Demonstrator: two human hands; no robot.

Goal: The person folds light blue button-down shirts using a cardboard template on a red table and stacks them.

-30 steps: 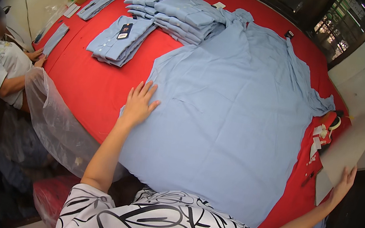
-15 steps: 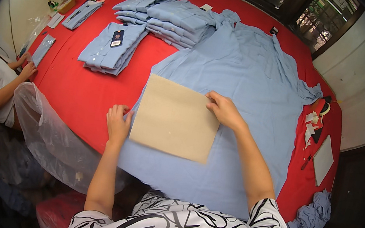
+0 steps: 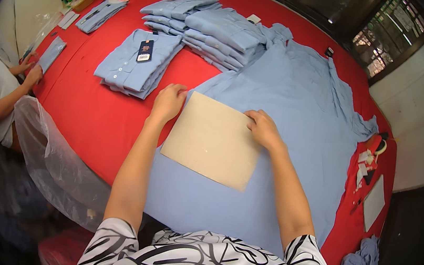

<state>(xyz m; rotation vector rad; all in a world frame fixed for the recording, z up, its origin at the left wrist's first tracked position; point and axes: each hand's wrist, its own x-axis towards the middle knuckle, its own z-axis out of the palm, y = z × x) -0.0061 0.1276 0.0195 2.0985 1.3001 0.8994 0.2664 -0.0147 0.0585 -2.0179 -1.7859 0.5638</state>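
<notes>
A light blue shirt (image 3: 308,123) lies spread on the table, its collar end away from me. On its lower left part rests a beige cardboard sheet (image 3: 213,140), slightly turned. My left hand (image 3: 168,104) is at the shirt's left edge, by the cardboard's upper left corner, its fingers closed on the cloth edge. At the upper right corner of the cardboard, my right hand (image 3: 265,130) grips the board's edge with bent fingers and thumb. Part of the shirt's left edge is hidden behind my left hand.
A red cloth (image 3: 82,111) covers the table. Stacked folded blue shirts (image 3: 224,33) and a tagged folded pile (image 3: 138,65) stand beyond. Clear plastic (image 3: 55,155) hangs at the near left edge. Tape (image 3: 381,148) lies right. At far left, a co-worker's hand (image 3: 33,76) touches a packed shirt.
My left hand has moved forward along the shirt's edge, from the cardboard's lower left side to its upper left corner. My right hand stays at the board's upper right. The view has shifted slightly.
</notes>
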